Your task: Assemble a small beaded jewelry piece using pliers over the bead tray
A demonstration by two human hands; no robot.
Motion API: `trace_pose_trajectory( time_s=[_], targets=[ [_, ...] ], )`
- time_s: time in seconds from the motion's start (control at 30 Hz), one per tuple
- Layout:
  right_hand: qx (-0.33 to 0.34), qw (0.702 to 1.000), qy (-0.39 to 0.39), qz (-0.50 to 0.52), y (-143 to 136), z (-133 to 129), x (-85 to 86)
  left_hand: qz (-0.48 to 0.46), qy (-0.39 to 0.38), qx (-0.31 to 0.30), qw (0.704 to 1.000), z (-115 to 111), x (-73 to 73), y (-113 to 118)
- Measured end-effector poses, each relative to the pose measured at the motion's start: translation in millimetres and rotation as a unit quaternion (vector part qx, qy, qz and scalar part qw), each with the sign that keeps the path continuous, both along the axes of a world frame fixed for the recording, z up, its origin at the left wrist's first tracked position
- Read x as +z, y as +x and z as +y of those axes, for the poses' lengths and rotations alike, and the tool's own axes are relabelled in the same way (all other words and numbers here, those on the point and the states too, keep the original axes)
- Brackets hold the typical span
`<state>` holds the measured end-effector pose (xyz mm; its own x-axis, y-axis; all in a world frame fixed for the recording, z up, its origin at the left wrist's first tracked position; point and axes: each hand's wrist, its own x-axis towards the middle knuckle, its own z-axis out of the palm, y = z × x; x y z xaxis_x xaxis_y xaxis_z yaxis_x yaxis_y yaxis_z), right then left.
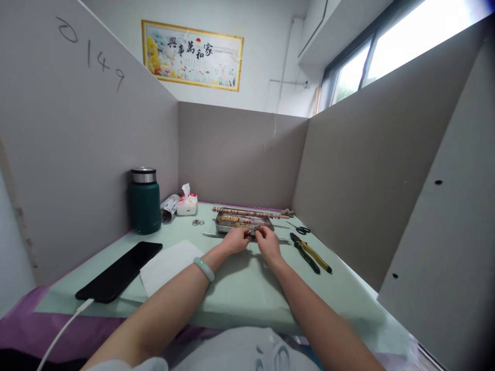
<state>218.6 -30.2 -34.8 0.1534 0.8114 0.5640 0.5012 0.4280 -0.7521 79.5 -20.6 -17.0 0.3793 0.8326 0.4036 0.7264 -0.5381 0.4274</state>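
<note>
My left hand (235, 240), with a pale green bangle (204, 269) on its wrist, is closed around a small red and dark item (248, 234). Fingertips of my right hand (267, 242) are pinched just beside it; what they hold is too small to make out. Both hands are close together at the near edge of a metal tray (224, 226) with gold-coloured and red small pieces in it. Rods wrapped with beads (247, 212) lie across the tray's far side. A thin metal rod (212, 235) passes behind my hands.
Green-and-yellow pliers (309, 252) and black scissors (301, 230) lie right of the tray. At left are a black phone (120, 270) with a cable, white paper (170, 265), a green bottle (145, 206) and a tissue pack (187, 205). Grey partitions (240, 154) enclose the table.
</note>
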Motion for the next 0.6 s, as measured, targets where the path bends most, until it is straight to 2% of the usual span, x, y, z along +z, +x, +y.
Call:
trace_pose_trajectory(
  time_s=[0.27, 0.6],
  targets=[
    [-0.002, 1.0, 0.007, 0.008, -0.5, -1.6, 0.5, -0.025, -0.038, -0.016, 0.999, -5.5, 7.4, 0.1],
    [-0.008, 1.0, 0.011, 0.01, 0.3, -2.2, 1.6, -0.017, -0.01, -0.013, 1.0, -1.8, 3.9, 0.7]
  ],
)
